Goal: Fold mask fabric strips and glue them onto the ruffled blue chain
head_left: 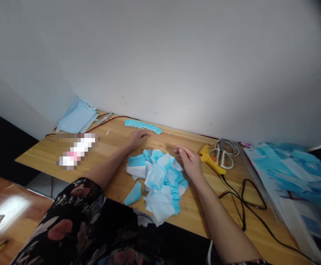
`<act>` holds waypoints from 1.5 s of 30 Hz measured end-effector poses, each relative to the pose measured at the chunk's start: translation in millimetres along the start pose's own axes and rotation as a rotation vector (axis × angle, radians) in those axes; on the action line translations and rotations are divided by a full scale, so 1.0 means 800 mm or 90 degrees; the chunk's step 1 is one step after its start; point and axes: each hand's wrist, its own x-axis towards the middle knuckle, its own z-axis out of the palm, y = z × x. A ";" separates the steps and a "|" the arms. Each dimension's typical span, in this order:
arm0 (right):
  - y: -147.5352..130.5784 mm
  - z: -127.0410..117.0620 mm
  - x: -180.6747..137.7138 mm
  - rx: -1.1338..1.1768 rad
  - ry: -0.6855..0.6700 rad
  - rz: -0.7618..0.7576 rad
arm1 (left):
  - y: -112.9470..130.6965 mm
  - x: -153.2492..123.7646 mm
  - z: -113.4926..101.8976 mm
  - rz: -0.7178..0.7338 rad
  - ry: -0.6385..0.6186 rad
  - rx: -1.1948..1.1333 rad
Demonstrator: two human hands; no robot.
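Blue cloth pile sits on the worktop near left hand and right hand, can't tell if either grip holds anything; right forearm catching the black cord could drag the glue gun into it.

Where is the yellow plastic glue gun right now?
In the head view, the yellow plastic glue gun lies on the wooden tabletop, right of centre, between the right hand and the white-handled scissors.
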 end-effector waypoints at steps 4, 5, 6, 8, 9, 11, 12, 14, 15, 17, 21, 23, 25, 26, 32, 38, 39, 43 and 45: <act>0.000 0.000 -0.001 0.004 -0.008 0.014 | 0.000 0.000 0.000 0.011 0.000 -0.006; 0.000 0.000 -0.001 0.006 -0.010 0.016 | -0.001 0.000 0.001 0.013 0.001 -0.007; 0.001 0.000 -0.001 0.006 -0.012 0.017 | -0.001 0.000 0.001 0.014 0.002 -0.006; 0.001 0.000 -0.001 0.005 -0.010 0.018 | -0.002 0.001 0.002 0.010 0.002 -0.001; 0.001 0.000 -0.001 0.004 -0.008 0.017 | -0.003 0.001 0.002 0.007 0.000 0.002; 0.001 0.000 -0.001 0.003 -0.005 0.014 | -0.002 0.001 0.002 0.007 -0.001 0.001; 0.001 0.000 -0.001 0.002 -0.005 0.012 | -0.002 0.001 0.002 0.010 -0.001 -0.001; 0.000 0.000 -0.001 0.001 -0.007 0.010 | 0.000 0.000 0.000 0.016 0.000 -0.006; 0.000 0.000 -0.001 0.000 -0.008 0.010 | 0.001 -0.001 0.000 0.016 0.001 -0.005; -0.001 0.000 0.000 -0.004 -0.004 0.012 | 0.003 -0.002 -0.002 0.010 -0.002 -0.002; 0.001 -0.003 0.003 -0.010 0.008 0.021 | 0.004 -0.003 -0.003 0.005 -0.012 0.001; 0.004 -0.004 0.004 -0.009 0.010 0.020 | 0.003 -0.003 -0.004 0.007 -0.012 0.004; 0.007 -0.005 0.005 -0.004 0.010 0.019 | 0.004 -0.003 -0.005 0.011 -0.016 0.005; 0.008 -0.006 0.006 -0.002 0.010 0.019 | 0.004 -0.003 -0.006 0.011 -0.019 0.004; 0.014 -0.006 0.004 -0.007 0.012 0.025 | 0.011 -0.005 -0.010 0.002 -0.035 -0.002; 0.013 -0.003 0.001 -0.003 0.015 0.030 | 0.013 -0.006 -0.011 0.007 -0.029 -0.002; 0.012 -0.003 0.001 -0.004 0.019 0.032 | 0.013 -0.005 -0.011 0.007 -0.030 -0.002; 0.010 -0.003 0.001 0.001 0.024 0.039 | 0.014 -0.006 -0.012 0.008 -0.033 -0.010; 0.008 -0.002 0.001 0.007 0.026 0.041 | 0.014 -0.006 -0.012 0.006 -0.030 -0.012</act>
